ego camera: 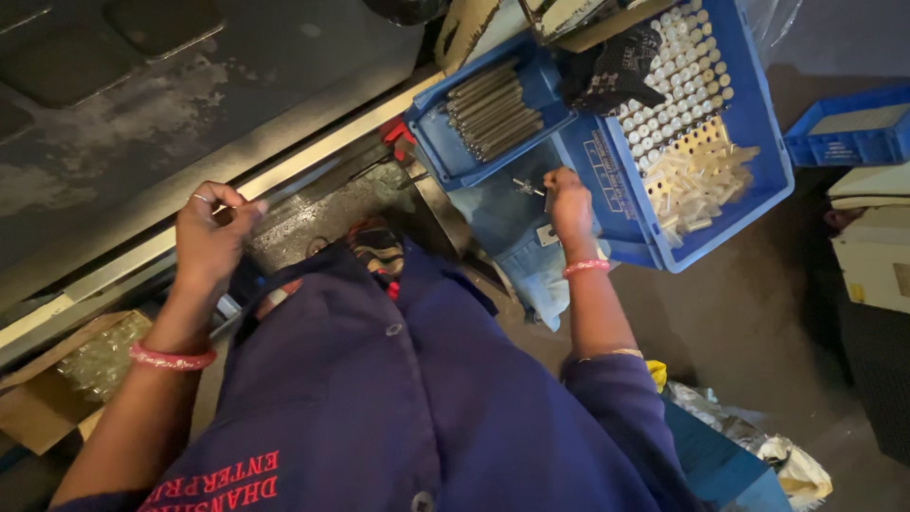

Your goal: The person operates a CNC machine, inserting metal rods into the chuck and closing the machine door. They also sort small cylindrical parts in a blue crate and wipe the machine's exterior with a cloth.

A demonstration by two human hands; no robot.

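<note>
Blue crate holds many pale pegs, some upright in rows, others loose in a heap. Right hand pinches a small metal part; left hand curls shut around something I cannot make out.

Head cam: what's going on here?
A person in a dark blue work shirt stands at a metal bench. The right hand pinches a small metal part beside a small blue tray of metal rods. A larger blue crate holds pale cylindrical pieces, some upright in rows, some loose. The left hand is raised over the bench edge, fingers pinched together; anything it holds is too small to tell.
</note>
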